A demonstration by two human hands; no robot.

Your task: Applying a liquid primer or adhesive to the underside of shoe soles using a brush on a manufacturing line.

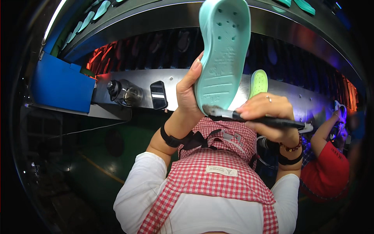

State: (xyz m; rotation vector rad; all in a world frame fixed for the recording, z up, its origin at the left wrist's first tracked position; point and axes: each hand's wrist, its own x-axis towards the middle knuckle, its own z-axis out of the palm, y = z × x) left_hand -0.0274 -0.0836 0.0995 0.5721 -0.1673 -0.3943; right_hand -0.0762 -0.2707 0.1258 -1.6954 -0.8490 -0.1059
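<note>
My left hand grips a mint-green shoe sole by its left edge and holds it upright, heel end down. Small round holes dot its upper part, and raised bars cross its lower part. In my right hand is a black-handled brush with a metal collar. Its greyish bristles lie at the sole's heel edge, apparently touching it. Behind my right hand, a yellow-green sole rests on the metal ledge.
A phone and a clear bottle with a dark lid stand on the ledge at left. A blue box sits beyond them. Soles lie on a conveyor at the back. At right, another person's red sleeve is close by.
</note>
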